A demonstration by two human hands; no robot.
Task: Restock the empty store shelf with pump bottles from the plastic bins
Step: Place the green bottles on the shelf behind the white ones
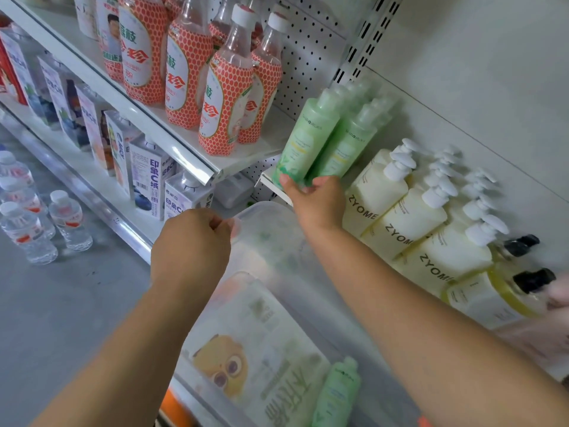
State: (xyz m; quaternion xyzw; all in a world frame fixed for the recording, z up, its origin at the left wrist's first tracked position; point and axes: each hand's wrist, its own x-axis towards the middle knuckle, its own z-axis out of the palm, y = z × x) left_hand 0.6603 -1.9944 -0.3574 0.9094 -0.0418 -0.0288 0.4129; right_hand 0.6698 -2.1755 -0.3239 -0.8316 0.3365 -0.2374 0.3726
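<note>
White shelf (267,181), grey floor (61,303); right grip (317,201) around two green bottles (308,134), left grip (191,238) around bin rim (261,208)

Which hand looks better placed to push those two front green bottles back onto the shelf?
The right hand: it grips the bases of the green bottles at the shelf edge. The left hand is lower, holding the rim of the plastic bin.

Right hand (317,198) on bottles (303,134), left (191,241) on bin (271,223)
</note>
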